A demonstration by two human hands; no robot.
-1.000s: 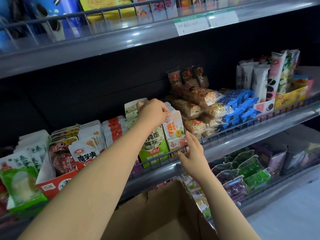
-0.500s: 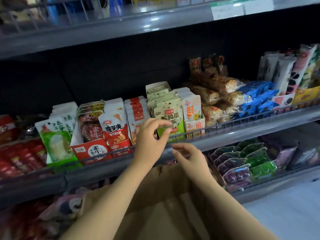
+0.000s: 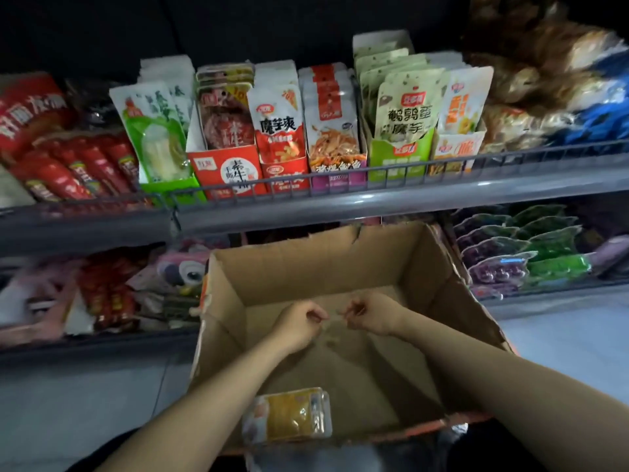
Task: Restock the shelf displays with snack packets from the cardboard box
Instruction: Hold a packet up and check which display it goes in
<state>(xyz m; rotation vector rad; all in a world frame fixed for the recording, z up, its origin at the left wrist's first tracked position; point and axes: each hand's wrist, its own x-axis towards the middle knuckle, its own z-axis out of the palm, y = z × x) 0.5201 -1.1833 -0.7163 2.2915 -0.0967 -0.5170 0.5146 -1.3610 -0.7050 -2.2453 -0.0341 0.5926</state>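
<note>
Left hand [image 3: 299, 323] and right hand [image 3: 369, 315] curled, pinching something small and blurred between them inside cardboard box [image 3: 422, 267], yellow snack packet [image 3: 289, 417] near its front, stocked shelf [image 3: 374, 202] above

Head view, steeply down, seemingly close.

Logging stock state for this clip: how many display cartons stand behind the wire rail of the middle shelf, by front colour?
Green cartons: 2
Red cartons: 2
Purple carton: 1
White-and-orange carton: 1
Total: 6
</note>
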